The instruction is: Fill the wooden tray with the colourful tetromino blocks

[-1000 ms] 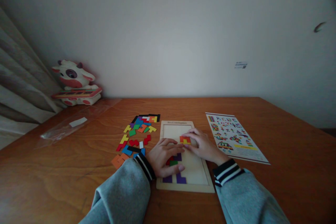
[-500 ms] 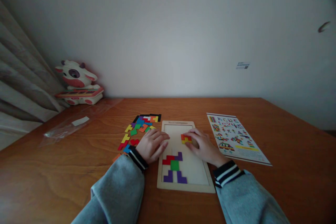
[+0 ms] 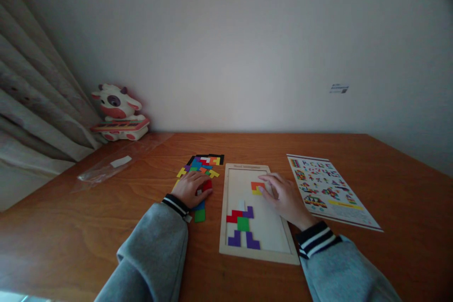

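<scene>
A wooden tray [image 3: 222,226] lies on the table, with a purple, red and green figure on it; the green square [image 3: 243,224] is in its middle. Higher on the tray is an orange and yellow block [image 3: 258,188]. My right hand [image 3: 285,198] is beside that block, thumb and forefinger apart, the fingertips at its right edge. My left hand [image 3: 191,188] rests over the loose coloured pieces [image 3: 203,163] left of the tray. Its thumb and fingers are near a red piece [image 3: 207,185]; whether it grips anything is hidden.
A printed pattern sheet [image 3: 331,188] lies right of the tray. At the back left are a cow toy with a keyboard [image 3: 120,113] and a clear plastic bag [image 3: 102,170]. A curtain [image 3: 35,104] hangs at the left, and a wall stands behind the table.
My left hand has moved left, from the tray's edge onto the loose pieces. The fingers of my right hand have spread a little at the orange and yellow block. The view has shifted slightly.
</scene>
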{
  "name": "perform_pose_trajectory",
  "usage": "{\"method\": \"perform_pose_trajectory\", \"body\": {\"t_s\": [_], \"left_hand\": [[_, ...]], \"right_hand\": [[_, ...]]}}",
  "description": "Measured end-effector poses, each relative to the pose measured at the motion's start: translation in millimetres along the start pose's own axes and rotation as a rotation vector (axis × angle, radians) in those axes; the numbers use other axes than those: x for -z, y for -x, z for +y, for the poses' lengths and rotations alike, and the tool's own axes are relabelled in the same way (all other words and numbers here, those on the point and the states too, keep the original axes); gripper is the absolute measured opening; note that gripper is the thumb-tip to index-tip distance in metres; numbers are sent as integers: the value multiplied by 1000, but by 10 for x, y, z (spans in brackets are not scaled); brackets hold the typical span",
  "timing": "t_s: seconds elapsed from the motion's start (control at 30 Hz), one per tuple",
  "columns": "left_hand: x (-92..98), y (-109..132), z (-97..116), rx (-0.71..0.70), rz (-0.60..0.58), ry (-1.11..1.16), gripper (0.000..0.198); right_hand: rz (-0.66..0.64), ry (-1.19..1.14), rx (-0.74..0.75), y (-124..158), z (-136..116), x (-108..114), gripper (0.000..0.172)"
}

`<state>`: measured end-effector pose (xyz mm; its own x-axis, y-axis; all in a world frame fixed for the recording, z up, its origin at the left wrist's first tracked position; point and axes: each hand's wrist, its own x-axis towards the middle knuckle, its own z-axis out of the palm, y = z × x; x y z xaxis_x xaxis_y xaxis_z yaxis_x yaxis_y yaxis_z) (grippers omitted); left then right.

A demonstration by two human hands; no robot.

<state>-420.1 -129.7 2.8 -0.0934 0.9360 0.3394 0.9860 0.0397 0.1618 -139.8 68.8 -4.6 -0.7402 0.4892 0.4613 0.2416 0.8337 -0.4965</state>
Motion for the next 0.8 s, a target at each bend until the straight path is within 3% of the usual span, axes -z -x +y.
{"method": "perform_pose_trajectory", "body": {"t_s": [0.27, 0.43, 0.8], "left_hand": [[-86, -15, 79, 58, 71, -29, 42], [-166, -7, 85, 153, 16, -56, 45], [-72, -31, 130, 126, 22, -19, 33]], "right_hand": [[2, -7, -8, 18, -27, -41, 25], [-19, -10, -16, 31, -43, -43, 24], [-37, -18, -15, 35, -38, -63, 23]]}}
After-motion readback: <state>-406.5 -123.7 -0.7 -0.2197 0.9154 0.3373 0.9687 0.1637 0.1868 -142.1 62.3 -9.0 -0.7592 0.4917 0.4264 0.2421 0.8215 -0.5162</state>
